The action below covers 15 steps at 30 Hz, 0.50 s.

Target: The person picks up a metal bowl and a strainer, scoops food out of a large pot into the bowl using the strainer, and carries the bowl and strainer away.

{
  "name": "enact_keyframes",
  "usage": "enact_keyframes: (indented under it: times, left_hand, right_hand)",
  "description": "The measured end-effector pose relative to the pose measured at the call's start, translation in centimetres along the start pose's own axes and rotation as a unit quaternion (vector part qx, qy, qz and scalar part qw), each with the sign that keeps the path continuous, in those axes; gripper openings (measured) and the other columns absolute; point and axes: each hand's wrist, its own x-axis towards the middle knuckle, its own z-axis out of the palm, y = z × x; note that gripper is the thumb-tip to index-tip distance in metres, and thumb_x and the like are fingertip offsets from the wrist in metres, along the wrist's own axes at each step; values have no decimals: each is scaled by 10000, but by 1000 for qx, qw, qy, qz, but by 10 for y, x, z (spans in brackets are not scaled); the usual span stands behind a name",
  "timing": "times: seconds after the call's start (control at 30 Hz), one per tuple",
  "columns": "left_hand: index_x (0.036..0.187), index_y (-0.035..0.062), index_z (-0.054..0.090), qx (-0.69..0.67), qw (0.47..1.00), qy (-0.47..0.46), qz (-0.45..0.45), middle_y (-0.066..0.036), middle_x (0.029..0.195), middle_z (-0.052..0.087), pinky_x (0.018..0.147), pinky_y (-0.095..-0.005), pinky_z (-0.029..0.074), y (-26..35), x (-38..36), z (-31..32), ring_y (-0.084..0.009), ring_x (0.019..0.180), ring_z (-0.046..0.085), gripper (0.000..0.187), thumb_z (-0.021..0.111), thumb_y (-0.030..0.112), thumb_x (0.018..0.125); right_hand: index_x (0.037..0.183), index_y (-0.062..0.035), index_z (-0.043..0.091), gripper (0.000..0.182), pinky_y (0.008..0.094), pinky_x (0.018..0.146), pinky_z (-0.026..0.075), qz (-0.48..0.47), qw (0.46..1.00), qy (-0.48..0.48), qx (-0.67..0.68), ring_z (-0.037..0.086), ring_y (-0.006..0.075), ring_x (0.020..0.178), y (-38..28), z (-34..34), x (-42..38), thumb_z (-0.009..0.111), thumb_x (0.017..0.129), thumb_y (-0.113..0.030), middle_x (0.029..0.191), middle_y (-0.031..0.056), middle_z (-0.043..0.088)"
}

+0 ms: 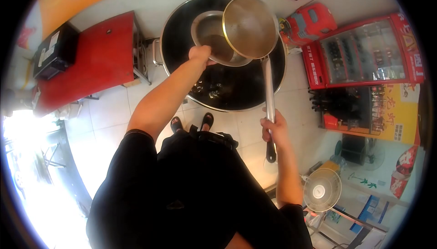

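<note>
My left hand point(200, 54) is closed on the near rim of a round metal basin point(196, 31), which is tilted over a wide pot point(285, 69) of dark liquid. Brownish liquid shows inside the basin. My right hand point(276, 128) is wrapped round the long metal handle of a round strainer point(250, 27), near its black grip end. The strainer's head is raised above the pot and overlaps the right part of the basin. Glints and a few small shapes show on the dark liquid near the pot's front edge.
A red table point(100, 51) with a black box point(55, 51) stands at left. On the right are a red-framed glass display fridge point(359, 53), a red machine point(312, 21) and a fan point(322, 190). A metal side handle point(156, 52) sticks out from the pot.
</note>
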Motion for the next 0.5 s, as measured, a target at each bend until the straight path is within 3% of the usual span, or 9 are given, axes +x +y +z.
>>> enact_keyframes:
  times: [0.03,0.1,0.17,0.23,0.3,0.4,0.5]
  left_hand:
    - [1136,-120,630,-2,1000,-16,11,-207,1084,695,644,-419,682,6,-4,-1,-342,877,748,278,555,7,900]
    - [1101,-110,635,6,1000,7,14,-206,1063,689,650,-431,676,21,-15,-5,-342,862,743,244,583,-6,887]
    - [1089,-91,638,13,1000,6,21,-198,1050,678,638,-426,653,36,-18,-17,-338,858,732,229,625,8,882]
    - [1097,-83,626,14,999,-15,29,-173,1040,665,650,-422,652,52,-19,-36,-317,854,719,237,632,14,881]
    - [1091,-20,620,10,999,-17,39,-130,1007,653,689,-429,631,69,-28,-56,-271,860,685,217,632,34,881]
    - [1041,-14,623,39,998,9,51,-107,933,649,634,-368,610,100,-59,-83,-228,793,670,162,638,47,892]
    - [988,-44,607,39,996,38,71,-109,876,642,577,-330,587,116,-94,-104,-202,733,657,131,631,54,904]
  right_hand:
    - [1300,-20,512,408,269,408,353,-1,1000,1,2,434,91,440,-4,-6,-1,632,910,-20,720,13,474]
    - [1316,-8,508,412,266,400,353,60,972,-94,208,403,98,422,-9,-28,-4,623,927,-77,719,28,478]
    - [1329,5,505,429,266,385,360,59,963,-109,241,386,96,413,0,-52,-6,611,934,-129,710,27,469]
    - [1336,23,502,453,271,379,385,40,896,-248,367,423,104,425,12,-76,-6,613,929,-142,704,34,467]
    - [1337,39,507,500,279,379,410,35,895,-250,368,451,117,428,11,-90,-7,636,891,-147,713,50,490]
    - [1299,67,534,540,284,395,427,16,982,-60,177,478,130,424,-24,-93,-12,650,801,-108,738,71,535]
    - [1290,61,535,457,283,401,428,22,999,23,-24,494,129,419,-42,-98,21,631,873,-99,734,60,544]
